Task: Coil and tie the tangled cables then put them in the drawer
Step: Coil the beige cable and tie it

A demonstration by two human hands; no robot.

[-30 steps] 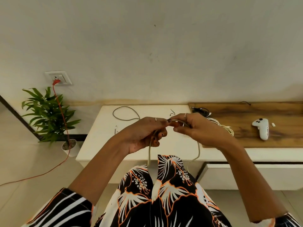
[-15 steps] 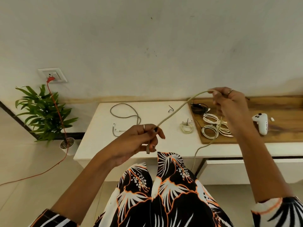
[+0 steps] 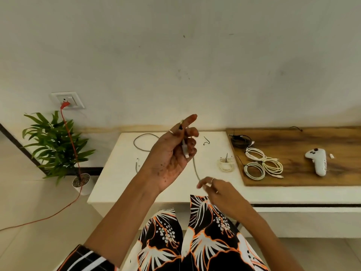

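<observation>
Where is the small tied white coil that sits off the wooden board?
In the head view, the small white coil lies on the white table, just left of the wooden board, right of the raised left hand.

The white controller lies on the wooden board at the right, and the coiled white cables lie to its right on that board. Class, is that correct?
Not quite. In the head view the coiled white cables lie to the left of the white controller, not its right. Both do rest on the wooden board.
</observation>
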